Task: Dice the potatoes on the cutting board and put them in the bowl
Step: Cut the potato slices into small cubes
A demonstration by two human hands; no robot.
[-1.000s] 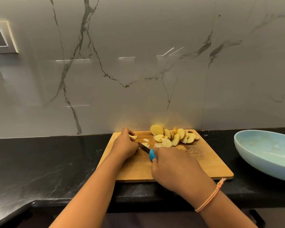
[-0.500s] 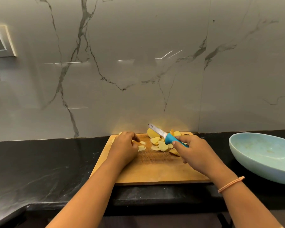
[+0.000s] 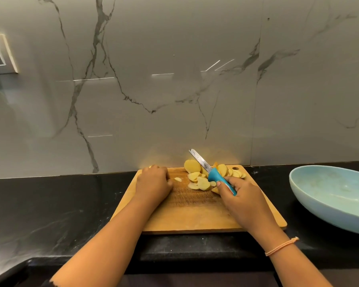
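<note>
The right hand [image 3: 243, 195] grips the knife [image 3: 210, 171] by its blue handle, the blade slanting up and away leftward over the potato slices [image 3: 199, 180] heaped at the far edge of the cutting board [image 3: 195, 216]. The left hand [image 3: 153, 183] lies curled on the board, and I cannot tell whether it holds anything. A black countertop [image 3: 50, 204] runs below a marbled wall [image 3: 174, 100], with the bowl [image 3: 330, 195] at right.

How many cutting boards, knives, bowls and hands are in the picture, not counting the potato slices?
cutting board: 1
knife: 1
bowl: 1
hands: 2 (left hand, right hand)
Total: 5
</note>
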